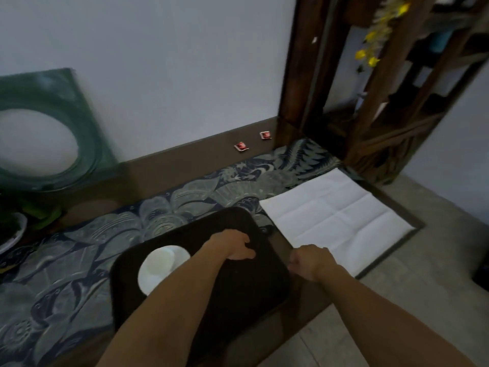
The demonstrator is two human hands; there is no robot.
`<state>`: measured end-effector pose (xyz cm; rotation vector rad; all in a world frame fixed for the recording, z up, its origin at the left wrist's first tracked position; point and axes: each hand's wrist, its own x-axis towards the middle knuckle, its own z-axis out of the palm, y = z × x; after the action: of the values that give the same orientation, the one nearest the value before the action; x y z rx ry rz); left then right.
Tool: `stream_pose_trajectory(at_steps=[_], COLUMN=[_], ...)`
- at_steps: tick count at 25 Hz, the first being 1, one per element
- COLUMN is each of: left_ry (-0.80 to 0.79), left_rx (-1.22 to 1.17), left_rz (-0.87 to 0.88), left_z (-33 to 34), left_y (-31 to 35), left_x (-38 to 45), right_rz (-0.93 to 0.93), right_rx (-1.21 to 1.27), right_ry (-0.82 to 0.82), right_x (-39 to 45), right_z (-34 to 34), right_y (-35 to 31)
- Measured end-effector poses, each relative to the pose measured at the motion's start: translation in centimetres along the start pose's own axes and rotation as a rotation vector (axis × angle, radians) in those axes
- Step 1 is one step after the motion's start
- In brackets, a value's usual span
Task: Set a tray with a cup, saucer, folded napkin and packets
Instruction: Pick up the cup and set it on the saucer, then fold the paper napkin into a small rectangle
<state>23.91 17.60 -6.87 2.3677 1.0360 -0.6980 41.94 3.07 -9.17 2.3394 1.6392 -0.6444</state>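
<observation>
On tray (238,300), cup (161,263) on saucer (152,280) near left edge, left hand (234,246) fingers curled empty, right hand (308,262) fisted at right rim, napkin (336,221) unfolded beyond, 2 packets (241,146) far.

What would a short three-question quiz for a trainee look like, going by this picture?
1. True or false: the white napkin lies unfolded beside the dark tray, not on it.
2. How many red packets lie by the wall?
3. Which is on the tray: A) packets B) cup and saucer C) napkin?

Key: 1 true; 2 two, with the second nearer the wooden shelf; 3 B.
</observation>
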Motion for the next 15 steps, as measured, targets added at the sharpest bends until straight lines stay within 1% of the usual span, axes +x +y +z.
stream_pose_trajectory(at_steps=[3, 5, 9, 12, 15], left_ry=[-0.041, -0.052, -0.073, -0.044, -0.004], left_rx=[0.090, 0.106, 0.033, 0.003, 0.020], left_rz=[0.088, 0.122, 0.092, 0.071, 0.039], left_z=[2.0, 3.3, 6.1, 7.7, 8.8], left_y=[8.5, 12.7, 20.1, 23.9, 25.3], left_x=[2.0, 3.3, 5.2, 6.1, 7.2], right_rz=[0.095, 0.131, 0.206, 0.196, 0.160], right_rx=[-0.005, -0.012, 0.027, 0.043, 0.030], right_ry=[0.017, 0.037, 0.072, 0.078, 0.086], right_x=[-3.6, -5.5, -8.8, -9.4, -8.6], right_z=[0.6, 1.0, 1.7, 2.1, 2.2], right_y=[8.6, 13.3, 21.6, 25.9, 28.7])
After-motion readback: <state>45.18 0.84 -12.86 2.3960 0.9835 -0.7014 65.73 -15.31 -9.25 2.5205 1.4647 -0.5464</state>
